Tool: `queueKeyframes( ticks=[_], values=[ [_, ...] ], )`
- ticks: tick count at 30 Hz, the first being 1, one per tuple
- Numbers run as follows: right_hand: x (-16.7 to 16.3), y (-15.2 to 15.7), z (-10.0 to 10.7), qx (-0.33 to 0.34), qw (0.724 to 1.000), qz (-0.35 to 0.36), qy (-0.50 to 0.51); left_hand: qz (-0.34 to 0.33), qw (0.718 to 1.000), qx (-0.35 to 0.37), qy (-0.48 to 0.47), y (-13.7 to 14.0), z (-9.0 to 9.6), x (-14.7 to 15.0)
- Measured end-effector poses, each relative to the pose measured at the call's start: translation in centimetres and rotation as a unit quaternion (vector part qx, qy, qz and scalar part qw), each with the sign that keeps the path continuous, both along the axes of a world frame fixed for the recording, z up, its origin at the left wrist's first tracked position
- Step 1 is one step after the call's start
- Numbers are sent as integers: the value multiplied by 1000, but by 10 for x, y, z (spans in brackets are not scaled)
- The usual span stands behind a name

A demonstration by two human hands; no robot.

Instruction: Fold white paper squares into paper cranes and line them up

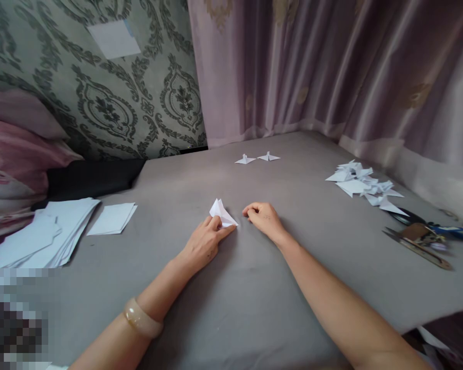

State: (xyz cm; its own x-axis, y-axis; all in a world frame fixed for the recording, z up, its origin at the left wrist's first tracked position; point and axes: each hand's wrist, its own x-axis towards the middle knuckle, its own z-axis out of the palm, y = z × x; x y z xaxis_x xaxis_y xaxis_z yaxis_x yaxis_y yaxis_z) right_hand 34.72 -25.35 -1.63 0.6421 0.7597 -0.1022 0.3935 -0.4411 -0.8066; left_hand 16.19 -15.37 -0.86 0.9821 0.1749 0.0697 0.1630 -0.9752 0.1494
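Note:
A small white folded paper (224, 213) lies on the grey cloth in the middle, its pointed flaps standing up. My left hand (202, 241) presses it down, with the index finger stretched along its lower edge and the other fingers bent against it. Just to the right, apart from the paper, is my right hand (265, 218). Its fingers are curled in toward the thumb, and nothing shows between them. Beyond the hands, two finished paper cranes (245, 159) sit side by side with their wings spread.
A pile of white paper cranes (364, 182) lies at the right, near scissors (416, 249) and a blue-handled tool (459, 232). Stacked white sheets (50, 234) and smaller square papers (113, 218) are at the left. Patterned wall and pink curtains (273, 67) border the back.

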Motion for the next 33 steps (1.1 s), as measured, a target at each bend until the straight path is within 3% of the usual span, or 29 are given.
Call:
queueKeyframes(
  ticks=[7,12,15,18,21,25,28,30,32,33],
  values=[
    [-3,0,4,-14,1000,-10,-15,11,1000,25,7,-6,0,3],
    [-3,-3,6,-11,1000,-5,-28,7,999,-6,-52,-10,0,-8],
    [-3,-4,7,-3,999,0,-32,69,988,-33,-133,-8,6,-13],
    [-2,-6,5,13,999,1,-35,140,970,1,-199,-2,15,-12],
    [-2,-5,0,39,999,9,-33,113,973,33,-200,5,18,-9],
    [-6,-2,-8,89,995,51,-9,97,976,12,-195,12,5,-11],
    [-12,-1,-6,122,987,99,19,107,971,-40,-211,15,-2,-14],
    [-15,-1,-1,137,982,123,39,136,953,-114,-245,14,0,-15],
    [-17,-3,6,160,974,132,88,193,902,-248,-296,10,7,-16],
    [-17,-4,9,180,966,128,134,224,855,-339,-321,7,11,-17]
  ],
)
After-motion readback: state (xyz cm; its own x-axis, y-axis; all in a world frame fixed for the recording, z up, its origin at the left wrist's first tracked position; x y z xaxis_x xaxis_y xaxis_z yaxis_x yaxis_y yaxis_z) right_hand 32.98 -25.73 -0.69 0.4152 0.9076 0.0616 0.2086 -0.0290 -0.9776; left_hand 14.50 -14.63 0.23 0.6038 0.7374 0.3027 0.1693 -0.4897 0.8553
